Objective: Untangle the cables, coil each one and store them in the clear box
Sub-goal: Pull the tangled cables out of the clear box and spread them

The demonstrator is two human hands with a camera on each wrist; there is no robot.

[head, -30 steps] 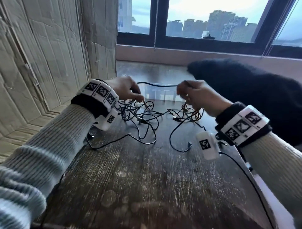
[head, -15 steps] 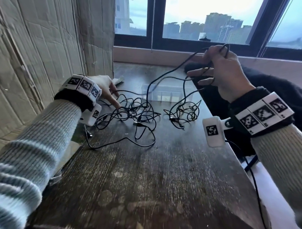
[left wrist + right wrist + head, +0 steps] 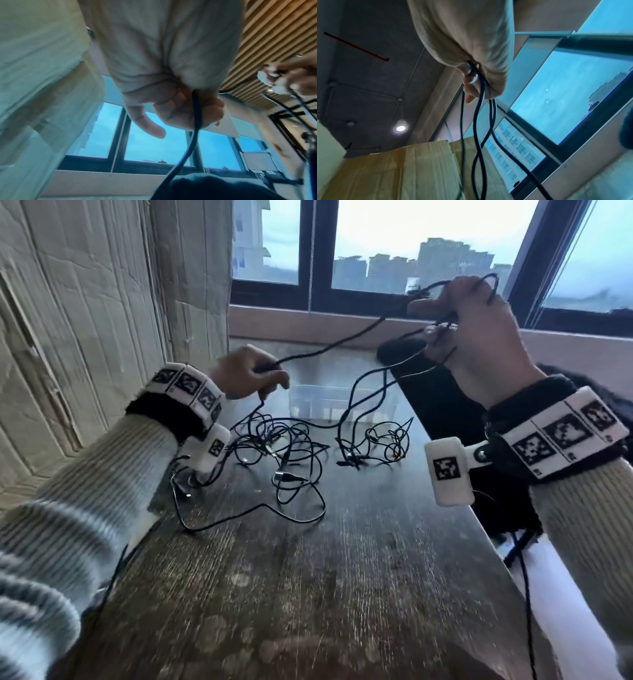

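Note:
A tangle of thin black cables [image 3: 284, 453] lies on the dark wooden table [image 3: 308, 594], with a smaller knot [image 3: 380, 445] to its right. Behind them stands the clear box [image 3: 318, 402]. My right hand [image 3: 479, 337] is raised high near the window and grips several black strands [image 3: 479, 121] that hang down to the knot. My left hand [image 3: 250, 374] is lifted above the tangle, its fingers curled round one black cable [image 3: 195, 115] that runs taut up to the right hand.
A cardboard wall [image 3: 85, 320] closes the left side. A window [image 3: 411, 251] and sill run along the back. A dark fuzzy garment [image 3: 455, 412] lies along the table's right edge. A black lead [image 3: 527, 604] hangs from my right wrist.
My right hand rose from the table toward the window, pulling strands up out of the tangle. My left hand left the pile, lifted and took hold of a cable.

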